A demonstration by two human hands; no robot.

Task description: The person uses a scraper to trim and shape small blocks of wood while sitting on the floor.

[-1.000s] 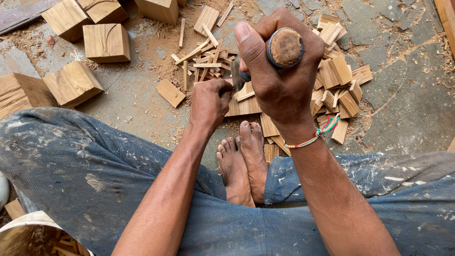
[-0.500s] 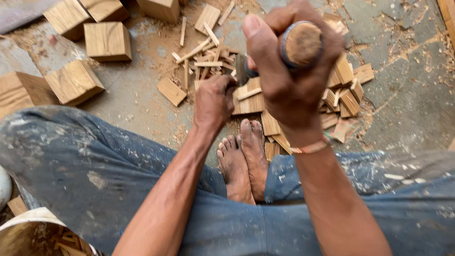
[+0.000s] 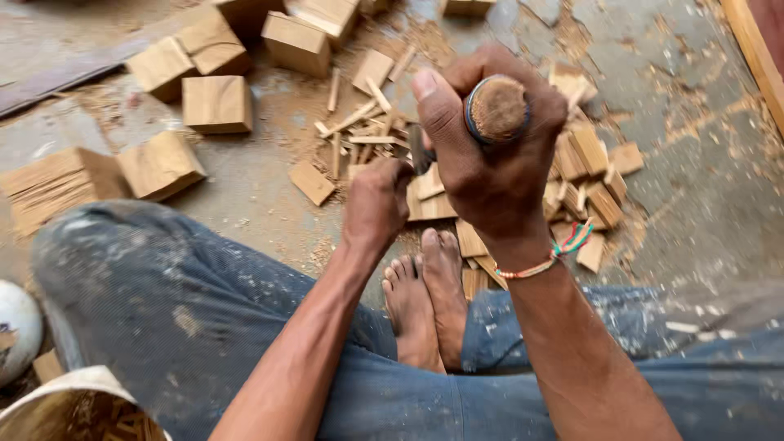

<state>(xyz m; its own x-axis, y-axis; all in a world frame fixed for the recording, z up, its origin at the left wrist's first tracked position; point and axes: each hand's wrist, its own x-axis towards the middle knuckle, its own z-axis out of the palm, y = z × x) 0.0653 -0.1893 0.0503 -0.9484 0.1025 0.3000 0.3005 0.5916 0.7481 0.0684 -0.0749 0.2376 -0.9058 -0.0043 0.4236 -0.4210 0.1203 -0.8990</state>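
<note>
Sawdust lay thick on the grey concrete floor (image 3: 694, 188) around both hands. My right hand (image 3: 490, 155) was raised and clamped tight round a round wooden tool handle with a dark metal ring (image 3: 496, 108), butt end toward the camera. A dark metal blade (image 3: 420, 151) showed just under its thumb, pointing down toward the left hand. My left hand (image 3: 377, 200) sat lower and further from me, fingers curled together. It was pressed down at the edge of some flat pale wooden offcuts (image 3: 429, 200), but I could not tell what, if anything, it gripped.

I judged the step in hand to be cutting or splitting, with the tool poised over the piece the left hand steadied. The work piece itself lay under and just beyond the left hand, mostly hidden by it.

Thin pale wooden slivers (image 3: 359, 131) were scattered beyond the left hand, and short tan wooden chips (image 3: 592, 171) were heaped to the right of the right hand. Square pale wooden blocks (image 3: 216, 104) stood well to the left. My bare feet (image 3: 425, 294) were close below both hands.

Any next move would call for the blade meeting wood clear of the left fingers, which sat very near the edge, and for a firm hold so the small piece would not skid on the dust.
</note>
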